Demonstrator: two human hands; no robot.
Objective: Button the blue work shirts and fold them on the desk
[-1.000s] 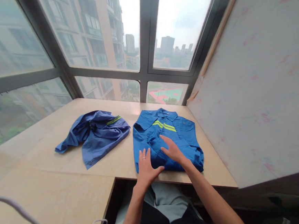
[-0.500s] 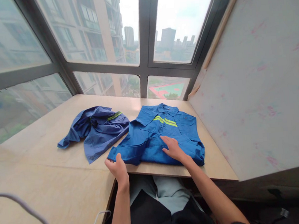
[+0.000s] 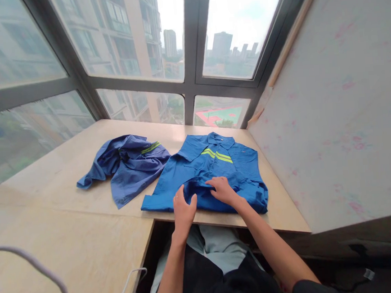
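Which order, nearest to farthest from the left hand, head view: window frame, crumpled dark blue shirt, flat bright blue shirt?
1. Flat bright blue shirt, touching the left hand.
2. Crumpled dark blue shirt, to its left.
3. Window frame, far behind both.

A pale wooden worktop carries a bright blue shirt beside a crumpled darker shirt.

Blue work shirt, half-folded, flat on table
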